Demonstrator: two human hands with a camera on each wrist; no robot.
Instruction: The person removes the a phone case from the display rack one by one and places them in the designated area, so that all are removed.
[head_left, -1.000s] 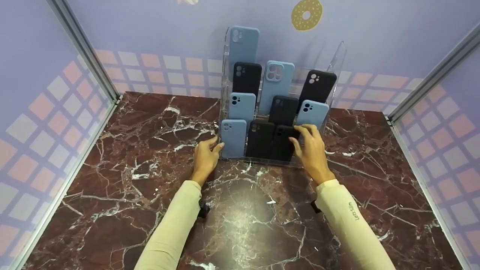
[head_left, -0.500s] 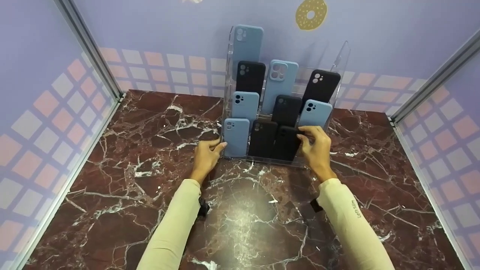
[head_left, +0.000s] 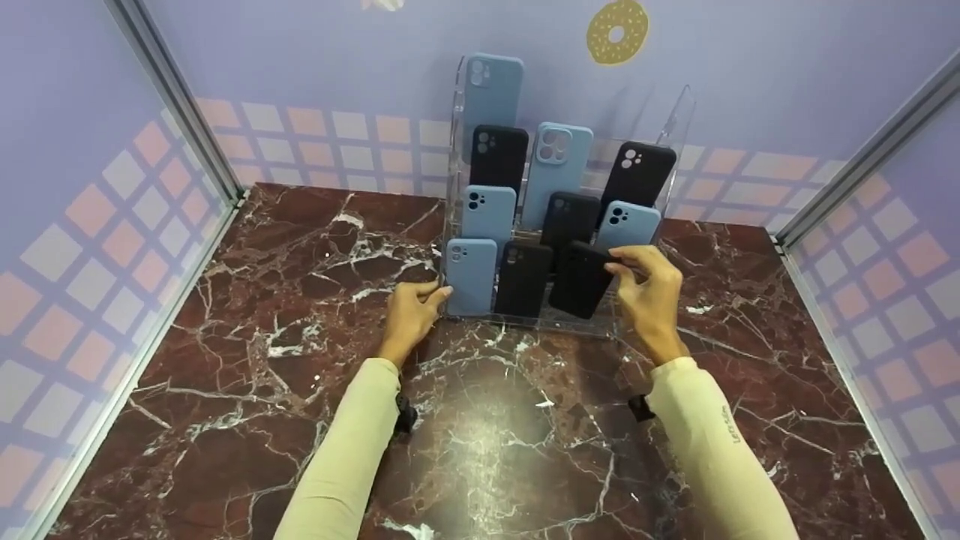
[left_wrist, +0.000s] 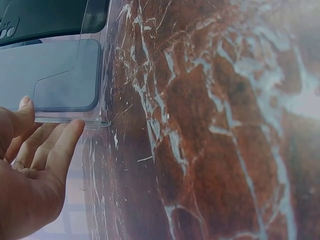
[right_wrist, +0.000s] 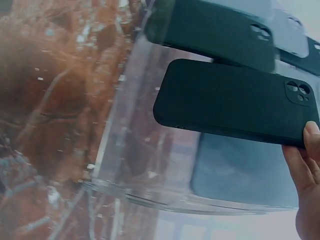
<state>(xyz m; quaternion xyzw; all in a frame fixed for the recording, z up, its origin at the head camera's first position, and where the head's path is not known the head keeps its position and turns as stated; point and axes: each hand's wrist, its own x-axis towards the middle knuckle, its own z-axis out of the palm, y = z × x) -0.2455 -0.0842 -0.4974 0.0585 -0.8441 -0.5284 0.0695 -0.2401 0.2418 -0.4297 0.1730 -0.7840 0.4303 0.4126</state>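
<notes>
My right hand (head_left: 652, 292) pinches a black phone case (head_left: 581, 281) at its upper right corner, thumb in front and fingers behind. The case tilts, its bottom edge raised above the front ledge of a clear acrylic display stand (head_left: 581, 326). In the right wrist view the same case (right_wrist: 230, 100) hangs in front of a blue case (right_wrist: 245, 167). My left hand (head_left: 409, 311) grips the stand's left side panel between thumb and fingers, beside a light blue phone case (head_left: 472, 281). The left wrist view shows the fingers (left_wrist: 60, 150) behind that clear edge.
Several blue and black cases stand in tiers on the display, among them a black one (head_left: 523, 281) in the front row and a blue one (head_left: 630, 223) behind my right hand. Patterned walls (head_left: 75, 225) enclose the marbled table (head_left: 300, 420) at the sides and back.
My right hand has drawn the black phone case up and to the right, off the front ledge, and it now tilts. The left hand stays on the stand's side.
</notes>
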